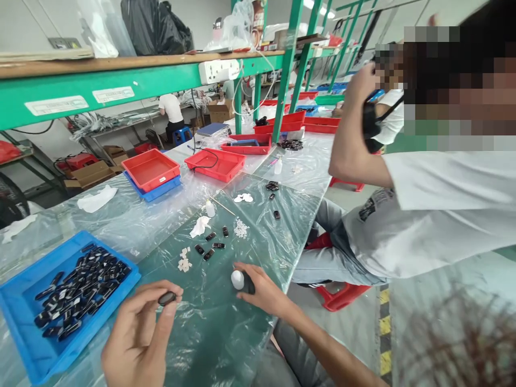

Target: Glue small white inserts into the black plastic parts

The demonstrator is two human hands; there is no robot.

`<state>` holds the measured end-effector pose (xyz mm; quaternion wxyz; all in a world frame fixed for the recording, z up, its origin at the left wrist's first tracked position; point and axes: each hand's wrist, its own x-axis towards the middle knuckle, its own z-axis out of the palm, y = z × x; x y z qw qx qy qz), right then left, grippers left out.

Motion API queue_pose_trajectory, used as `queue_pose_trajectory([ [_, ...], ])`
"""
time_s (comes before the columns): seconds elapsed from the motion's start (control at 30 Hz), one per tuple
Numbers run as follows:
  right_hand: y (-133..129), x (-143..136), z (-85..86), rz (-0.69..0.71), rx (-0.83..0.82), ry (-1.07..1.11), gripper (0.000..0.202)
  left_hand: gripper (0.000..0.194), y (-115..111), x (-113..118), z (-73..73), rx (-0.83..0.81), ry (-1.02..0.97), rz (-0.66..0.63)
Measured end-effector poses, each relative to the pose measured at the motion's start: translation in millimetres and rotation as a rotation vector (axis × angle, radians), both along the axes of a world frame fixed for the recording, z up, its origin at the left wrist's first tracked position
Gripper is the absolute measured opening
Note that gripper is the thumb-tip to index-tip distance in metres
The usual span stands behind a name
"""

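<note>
Dark piece (166,299): small, oval, glossy, pinched between thumb and fingers of my left hand (139,333).
White rounded thing (237,279): sat between my right hand's (264,290) thumb and fingers, something dark behind.

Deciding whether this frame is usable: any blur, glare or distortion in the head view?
Head view: white glare streaks on the plastic sheeting; soft dark shadow on the green surface near the bottom edge; blocky pixelation over the co-worker's head; dark wispy smear at lower right, too blurred to identify; green uprights lean strongly, perhaps wide-angle distortion.
</note>
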<state>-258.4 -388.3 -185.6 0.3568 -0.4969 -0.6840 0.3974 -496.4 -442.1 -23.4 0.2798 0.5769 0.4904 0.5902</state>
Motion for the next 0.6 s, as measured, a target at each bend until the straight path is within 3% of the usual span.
queue_pose_trajectory([
  [0.07,9.5,15.4,16.7,0.082,0.054,-0.014,0.086,0.016,0.8,-8.5,6.9,0.025,-0.029,0.033],
  [0.17,50.0,15.7,50.4,0.181,0.169,-0.047,0.043,0.018,2.4,-15.3,10.0,0.076,-0.007,0.057],
  [0.27,106.0,-28.9,66.5,0.388,0.259,-0.168,0.027,0.019,3.7,-18.4,5.5,0.094,-0.02,0.063],
  [0.33,138.0,-71.6,60.5,0.498,0.315,-0.267,0.019,0.019,4.3,-20.1,0.8,0.088,-0.034,0.061],
  [0.43,170.2,-125.4,36.6,0.611,0.378,-0.403,0.02,0.019,5.7,-22.0,-4.3,0.039,-0.034,0.069],
  [0.5,184.3,-145.3,20.4,0.679,0.403,-0.477,0.023,0.016,6.9,-21.9,-4.9,-0.015,-0.083,0.109],
  [0.6,200.3,-153.8,4.3,0.758,0.426,-0.544,0.024,0.013,8.8,-20.1,-2.4,-0.076,-0.178,0.168],
])
